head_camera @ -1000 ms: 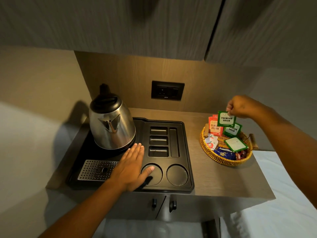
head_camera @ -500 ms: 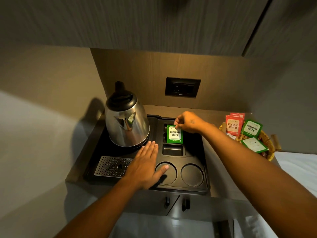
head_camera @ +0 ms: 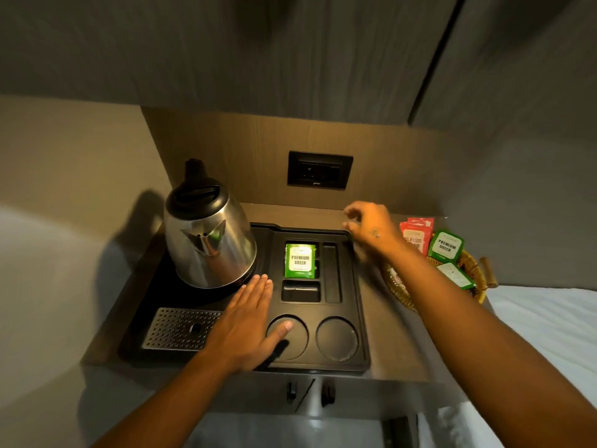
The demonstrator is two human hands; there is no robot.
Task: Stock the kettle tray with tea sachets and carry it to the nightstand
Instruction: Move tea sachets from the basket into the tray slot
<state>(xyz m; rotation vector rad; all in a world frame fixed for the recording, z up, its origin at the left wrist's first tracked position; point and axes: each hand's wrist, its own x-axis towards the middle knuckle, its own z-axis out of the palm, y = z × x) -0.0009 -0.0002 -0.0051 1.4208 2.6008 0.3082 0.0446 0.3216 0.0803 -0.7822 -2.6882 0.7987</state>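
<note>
Both hands are empty. The left hand (head_camera: 248, 321) lies flat, palm down, on the black kettle tray (head_camera: 361, 334), fingers together and pointing toward the kettle (head_camera: 208, 236), thumb reaching into the nearer-left round cup recess (head_camera: 295, 345). The right hand (head_camera: 371, 229) hangs above the tray's far-right corner, fingers loosely curled and apart, gripping nothing.

On the worktop (head_camera: 387, 344) the tray carries the steel kettle at its far left and a perforated drip grille (head_camera: 181, 328) in front of it. 1 green tea sachet (head_camera: 299, 260), printed "Premium Green", lies flat over the far sachet slots. The slot (head_camera: 300, 291) nearest the cup recesses holds nothing, as does the narrow slot (head_camera: 332, 271) to the right.

A wicker basket (head_camera: 475, 270) sits just right of the tray, behind the right forearm, holding red sachets (head_camera: 416, 236) and green sachets (head_camera: 447, 245). A black wall socket (head_camera: 319, 169) is set in the panel behind.
</note>
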